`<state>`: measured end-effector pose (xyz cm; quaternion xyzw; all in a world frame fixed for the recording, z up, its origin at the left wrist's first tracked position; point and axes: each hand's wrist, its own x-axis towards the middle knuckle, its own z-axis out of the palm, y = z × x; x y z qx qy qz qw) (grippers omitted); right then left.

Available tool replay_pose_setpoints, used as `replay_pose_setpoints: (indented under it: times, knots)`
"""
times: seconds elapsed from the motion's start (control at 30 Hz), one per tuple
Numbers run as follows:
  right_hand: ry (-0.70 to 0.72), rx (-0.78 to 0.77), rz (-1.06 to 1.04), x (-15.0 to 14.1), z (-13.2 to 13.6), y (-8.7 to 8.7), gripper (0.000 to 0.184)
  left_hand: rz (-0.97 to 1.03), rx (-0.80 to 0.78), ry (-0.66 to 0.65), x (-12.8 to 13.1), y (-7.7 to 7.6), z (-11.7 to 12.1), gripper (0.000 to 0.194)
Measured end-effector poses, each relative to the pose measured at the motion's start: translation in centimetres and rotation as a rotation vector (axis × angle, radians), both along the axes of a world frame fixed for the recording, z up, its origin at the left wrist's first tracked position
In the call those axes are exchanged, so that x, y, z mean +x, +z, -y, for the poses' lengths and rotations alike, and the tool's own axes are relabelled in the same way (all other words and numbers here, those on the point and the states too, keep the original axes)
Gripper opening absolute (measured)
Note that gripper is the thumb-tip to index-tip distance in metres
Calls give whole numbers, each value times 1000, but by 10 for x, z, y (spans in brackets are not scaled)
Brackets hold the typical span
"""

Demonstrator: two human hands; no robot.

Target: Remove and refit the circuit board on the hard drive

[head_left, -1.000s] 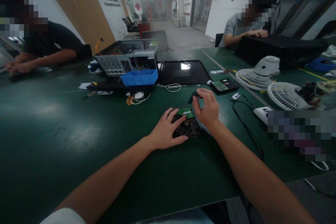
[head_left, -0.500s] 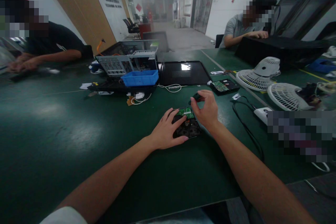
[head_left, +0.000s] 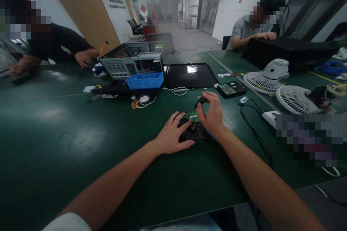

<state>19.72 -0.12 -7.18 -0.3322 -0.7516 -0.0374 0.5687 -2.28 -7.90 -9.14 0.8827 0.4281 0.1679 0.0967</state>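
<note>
My left hand [head_left: 172,135] lies flat with spread fingers over an opened black device [head_left: 196,133], pressing it against the table. A green circuit board [head_left: 192,116] shows along the device's far side, and dark inner parts show nearer me. In my right hand [head_left: 213,113], thumb and fingers pinch a screwdriver [head_left: 200,101] with a dark green handle. It is tilted above the right end of the circuit board. The hand hides its tip, so I cannot tell whether it touches the board.
A blue bin [head_left: 145,81] stands before an open metal computer case [head_left: 116,68]. Beyond are a black panel [head_left: 191,75] and a second device with a board [head_left: 231,89]. White fan parts [head_left: 262,81], a black cable [head_left: 252,128] and a power strip [head_left: 271,117] lie right. Two people sit across.
My right hand has shifted slightly left, and more of the screwdriver's handle shows. My left hand stays put. The person at the left has moved one hand toward the computer case.
</note>
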Motion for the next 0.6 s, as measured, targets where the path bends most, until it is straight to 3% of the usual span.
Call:
replay_pose_setpoints:
  times: [0.23,0.43,0.6]
  knots:
    - [-82,-26,-38,-1,0,-1,38,-7,-12,3,0,0,0,89]
    - [-39,2,22,0,2,2,42,-11,-4,1,0,-1,0,89]
    - [-47,-2,-45,-2,-1,-1,39,-7,15,1,1,-2,-1,88]
